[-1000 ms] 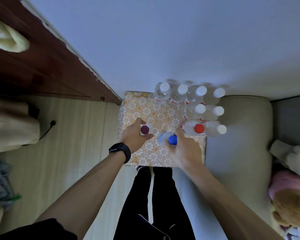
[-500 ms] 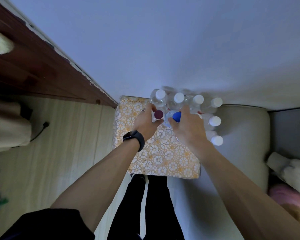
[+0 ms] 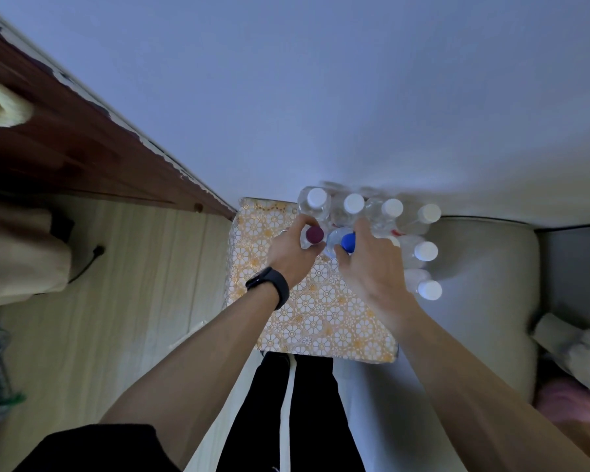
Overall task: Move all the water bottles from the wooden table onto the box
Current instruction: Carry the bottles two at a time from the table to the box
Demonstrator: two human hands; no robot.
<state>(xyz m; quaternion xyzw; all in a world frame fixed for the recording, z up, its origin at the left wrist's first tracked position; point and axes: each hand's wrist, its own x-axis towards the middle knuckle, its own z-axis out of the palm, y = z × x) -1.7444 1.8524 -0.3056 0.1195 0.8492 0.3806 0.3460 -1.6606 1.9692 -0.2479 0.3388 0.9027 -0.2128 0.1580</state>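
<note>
The box [image 3: 324, 318] is wrapped in white paper with an orange flower pattern. Several clear water bottles with white caps [image 3: 354, 203] stand along its far and right edges. My left hand [image 3: 292, 255], with a black watch on the wrist, grips a bottle with a dark red cap [image 3: 314, 234]. My right hand [image 3: 372, 267] grips a bottle with a blue cap [image 3: 348, 241]. Both bottles stand upright, side by side, just in front of the far row. My right hand hides part of the right-hand bottles.
A dark wooden table edge [image 3: 82, 148] runs along the left, with a pale cloth [image 3: 0, 107] on it. A beige cushion [image 3: 484, 284] lies right of the box. Light wood floor [image 3: 133, 301] is to the left. The wall rises behind the box.
Both hands carried their bottles from the box's near middle toward the far row over the last second. In the last half second they barely shifted.
</note>
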